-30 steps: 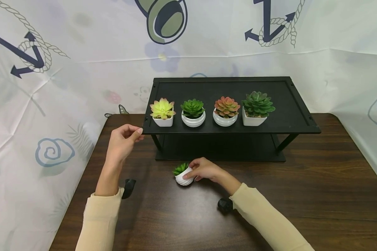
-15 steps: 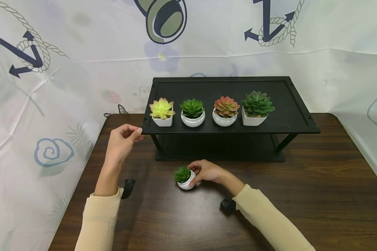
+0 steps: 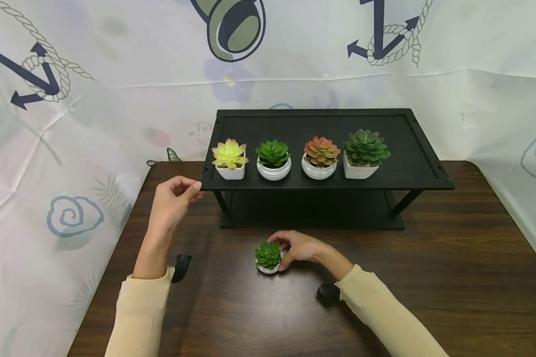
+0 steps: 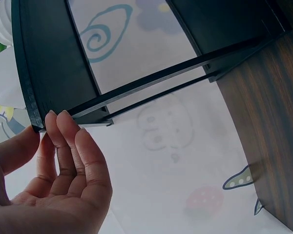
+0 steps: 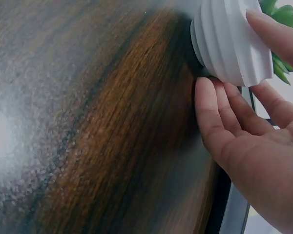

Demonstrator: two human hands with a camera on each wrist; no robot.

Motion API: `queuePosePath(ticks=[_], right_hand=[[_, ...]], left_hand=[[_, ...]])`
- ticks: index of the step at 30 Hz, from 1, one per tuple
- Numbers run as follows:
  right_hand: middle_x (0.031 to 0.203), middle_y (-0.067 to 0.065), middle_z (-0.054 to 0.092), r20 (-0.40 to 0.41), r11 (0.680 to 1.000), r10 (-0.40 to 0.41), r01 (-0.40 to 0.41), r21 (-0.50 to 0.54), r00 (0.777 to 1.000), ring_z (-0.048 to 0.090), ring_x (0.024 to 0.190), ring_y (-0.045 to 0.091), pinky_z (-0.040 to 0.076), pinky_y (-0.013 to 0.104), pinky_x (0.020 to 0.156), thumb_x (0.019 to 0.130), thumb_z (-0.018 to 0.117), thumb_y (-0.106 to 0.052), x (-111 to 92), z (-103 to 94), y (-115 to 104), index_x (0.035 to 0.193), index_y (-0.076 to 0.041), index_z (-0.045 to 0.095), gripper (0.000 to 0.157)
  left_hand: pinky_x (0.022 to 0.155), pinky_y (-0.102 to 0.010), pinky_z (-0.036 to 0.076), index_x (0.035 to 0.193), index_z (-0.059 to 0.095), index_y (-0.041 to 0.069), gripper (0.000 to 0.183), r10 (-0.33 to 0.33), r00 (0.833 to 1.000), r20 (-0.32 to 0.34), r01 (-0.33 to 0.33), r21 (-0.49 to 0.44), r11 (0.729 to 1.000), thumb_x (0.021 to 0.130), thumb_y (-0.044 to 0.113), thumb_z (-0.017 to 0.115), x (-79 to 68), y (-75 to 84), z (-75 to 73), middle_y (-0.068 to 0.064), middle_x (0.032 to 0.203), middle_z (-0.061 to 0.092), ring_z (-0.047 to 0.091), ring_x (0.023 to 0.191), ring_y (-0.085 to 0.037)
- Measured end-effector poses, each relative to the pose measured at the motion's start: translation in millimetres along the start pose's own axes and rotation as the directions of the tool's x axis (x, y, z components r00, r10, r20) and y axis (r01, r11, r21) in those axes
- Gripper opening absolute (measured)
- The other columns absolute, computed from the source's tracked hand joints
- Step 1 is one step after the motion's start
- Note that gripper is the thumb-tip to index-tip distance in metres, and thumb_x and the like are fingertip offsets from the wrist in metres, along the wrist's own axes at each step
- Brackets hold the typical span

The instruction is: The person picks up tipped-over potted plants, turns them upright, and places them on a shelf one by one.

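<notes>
My right hand [image 3: 300,248] holds a small green succulent [image 3: 268,255] in a ribbed white pot [image 5: 227,44], thumb and fingers on either side of the pot. The plant stands close over the table in front of the shelf, its leaves facing up. At the front left corner of the black two-tier shelf [image 3: 330,184], my left hand [image 3: 171,201] pinches the edge of the upper board between thumb and fingertips. In the left wrist view the thumb lies on one face of that board [image 4: 49,58] and the fingertips on the other.
Along the upper board's front stand a yellow succulent [image 3: 230,158], a green succulent [image 3: 273,159], a reddish succulent [image 3: 320,157] and a dark green succulent [image 3: 365,153], all in white pots. A printed cloth [image 3: 138,59] hangs behind the brown wooden table [image 3: 473,277].
The potted succulent has gone from tilted to nearly upright, shifting slightly right and toward me with my right hand. My left hand keeps its pinch on the shelf corner.
</notes>
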State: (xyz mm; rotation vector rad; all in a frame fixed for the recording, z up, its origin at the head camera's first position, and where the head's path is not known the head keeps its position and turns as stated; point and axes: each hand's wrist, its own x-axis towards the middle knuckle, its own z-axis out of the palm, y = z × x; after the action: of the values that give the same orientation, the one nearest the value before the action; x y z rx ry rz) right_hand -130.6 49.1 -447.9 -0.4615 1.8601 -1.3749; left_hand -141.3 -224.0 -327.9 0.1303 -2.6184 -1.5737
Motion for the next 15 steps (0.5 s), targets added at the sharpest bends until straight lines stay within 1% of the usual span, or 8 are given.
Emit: queuePosePath(ticks=[3, 7, 11, 15], right_hand=[[0.110, 0.009, 0.053, 0.020, 1.000, -0.015, 0.015, 0.006, 1.000, 0.049, 0.095, 0.023, 0.048, 0.027, 0.070, 0.064, 0.075, 0.011, -2, -2.0, 2, 0.124, 0.001, 0.049, 0.066], [0.109, 0.010, 0.053, 0.032, 0.999, -0.030, 0.029, 0.044, 0.999, 0.049, 0.096, 0.023, 0.049, 0.028, 0.069, 0.065, 0.073, 0.012, -3, -3.6, 5, 0.126, 0.001, 0.047, 0.067], [0.106, 0.011, 0.052, 0.031, 0.992, -0.045, 0.041, 0.116, 0.998, 0.049, 0.095, 0.024, 0.051, 0.030, 0.070, 0.065, 0.071, 0.016, -4, -2.8, 8, 0.126, 0.003, 0.046, 0.067], [0.109, 0.013, 0.051, 0.016, 0.982, -0.053, 0.049, 0.183, 0.998, 0.050, 0.096, 0.024, 0.052, 0.032, 0.071, 0.064, 0.069, 0.020, -6, -0.4, 11, 0.126, 0.005, 0.044, 0.068]], left_hand=[[0.068, -0.017, 0.048, 0.101, 0.060, -0.007, 0.025, -0.003, 1.000, 0.003, 0.003, -0.001, 1.000, 0.092, 0.016, 0.056, 0.0, 0.3, 0.0, -0.016, 0.090, 0.061, 0.059, 0.071, -0.004], [0.068, -0.017, 0.048, 0.102, 0.059, -0.007, 0.026, -0.005, 1.000, 0.002, 0.005, 0.004, 1.000, 0.092, 0.017, 0.055, 0.1, 0.7, -0.1, -0.016, 0.090, 0.061, 0.059, 0.071, -0.003], [0.067, -0.016, 0.048, 0.102, 0.059, -0.007, 0.025, -0.001, 1.000, 0.001, 0.001, 0.011, 1.000, 0.092, 0.016, 0.055, 0.4, 0.8, -0.2, -0.016, 0.090, 0.061, 0.059, 0.070, -0.003], [0.067, -0.017, 0.048, 0.101, 0.060, -0.007, 0.024, 0.002, 1.000, 0.000, -0.002, 0.006, 1.000, 0.092, 0.015, 0.056, 0.9, 0.4, 0.1, -0.017, 0.090, 0.061, 0.059, 0.070, -0.003]])
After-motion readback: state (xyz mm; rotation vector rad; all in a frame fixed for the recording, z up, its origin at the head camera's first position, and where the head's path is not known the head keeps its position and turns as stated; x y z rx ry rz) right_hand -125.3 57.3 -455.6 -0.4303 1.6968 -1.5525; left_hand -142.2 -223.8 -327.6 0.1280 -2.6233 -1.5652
